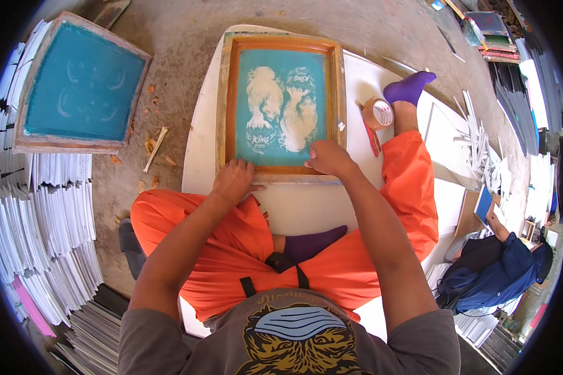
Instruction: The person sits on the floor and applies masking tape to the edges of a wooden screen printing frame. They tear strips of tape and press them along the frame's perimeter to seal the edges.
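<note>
Before my crossed legs lies a wooden screen-printing frame (337, 81) on a white board (200, 134). Brown tape lines its inner edges, and its teal mesh (278, 57) carries two pale animal-like figures with lettering. My left hand (234, 180) is closed over the near left rim, fingers curled onto the wood. Near the mesh's lower right corner, my right hand (331, 159) is closed, its fingertips down at the taped edge; whatever they may pinch is hidden. To the right, a roll of brown tape (372, 115) stands beside a slim red tool (373, 141).
A second teal screen (84, 81) leans over paper stacks (56, 206) at the left. Scraps and a pale stick (155, 150) lie on the floor. My purple-socked foot (410, 87) rests by the tape. At the right, another person (491, 269) in dark blue holds a blue panel (483, 203).
</note>
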Demonstrator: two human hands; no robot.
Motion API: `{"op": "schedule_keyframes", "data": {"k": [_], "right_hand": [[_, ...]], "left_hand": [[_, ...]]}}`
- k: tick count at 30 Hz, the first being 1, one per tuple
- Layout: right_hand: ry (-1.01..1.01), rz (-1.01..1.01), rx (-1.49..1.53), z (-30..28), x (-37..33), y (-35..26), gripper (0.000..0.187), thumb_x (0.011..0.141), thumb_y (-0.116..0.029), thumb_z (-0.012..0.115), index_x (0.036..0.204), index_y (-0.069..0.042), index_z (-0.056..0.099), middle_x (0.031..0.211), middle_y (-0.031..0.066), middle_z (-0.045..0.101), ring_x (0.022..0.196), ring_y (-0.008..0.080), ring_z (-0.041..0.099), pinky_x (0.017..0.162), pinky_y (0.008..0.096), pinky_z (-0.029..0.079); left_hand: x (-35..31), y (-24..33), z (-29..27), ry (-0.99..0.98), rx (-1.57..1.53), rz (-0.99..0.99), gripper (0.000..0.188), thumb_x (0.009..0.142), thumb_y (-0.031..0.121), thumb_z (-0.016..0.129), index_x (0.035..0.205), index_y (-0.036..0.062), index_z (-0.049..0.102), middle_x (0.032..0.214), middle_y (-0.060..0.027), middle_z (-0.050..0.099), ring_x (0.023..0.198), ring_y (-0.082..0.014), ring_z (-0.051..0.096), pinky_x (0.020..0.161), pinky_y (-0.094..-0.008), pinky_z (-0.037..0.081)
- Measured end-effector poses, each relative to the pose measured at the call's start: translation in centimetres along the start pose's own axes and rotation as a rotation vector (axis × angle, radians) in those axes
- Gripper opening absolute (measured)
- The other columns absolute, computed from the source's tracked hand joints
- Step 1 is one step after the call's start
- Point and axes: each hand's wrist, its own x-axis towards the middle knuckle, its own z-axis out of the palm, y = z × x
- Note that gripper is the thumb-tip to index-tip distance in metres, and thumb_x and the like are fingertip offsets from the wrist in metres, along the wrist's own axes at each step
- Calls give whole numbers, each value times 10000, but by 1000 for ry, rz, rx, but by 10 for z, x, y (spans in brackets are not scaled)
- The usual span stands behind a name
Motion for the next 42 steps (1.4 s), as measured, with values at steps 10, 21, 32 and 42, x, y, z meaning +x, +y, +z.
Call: {"op": "schedule_keyframes", "data": {"k": [10,21,32,42], "right_hand": [[33,64,-121,11,9,2,476,811,-380,882,1058,-9,715,1082,211,734,1091,411,701,887,512,572],[155,42,-28,20,-2,7,476,834,-402,851,1021,0,679,1050,219,727,1022,420,705,867,516,562],[205,-180,-276,62,-27,-56,379,774,-375,814,962,-49,763,1040,170,727,1044,357,687,885,498,552],[256,-276,-130,82,1,-109,371,756,-180,787,1083,-25,707,1084,177,706,1079,362,683,928,473,565]], "left_hand": [[-3,-1,1,22,16,19,647,800,599,792,1030,7,667,1001,-139,681,1022,-305,676,891,-399,579],[-6,4,-1,22,159,38,604,823,563,778,1063,12,713,1059,-135,719,1123,-303,619,1023,-407,493],[-17,5,5,50,352,-5,373,820,417,773,902,53,761,907,-105,740,1057,-267,598,949,-380,424],[-16,0,-21,11,318,-20,443,810,516,782,917,86,777,932,-57,748,1106,-251,584,953,-378,422]]}}
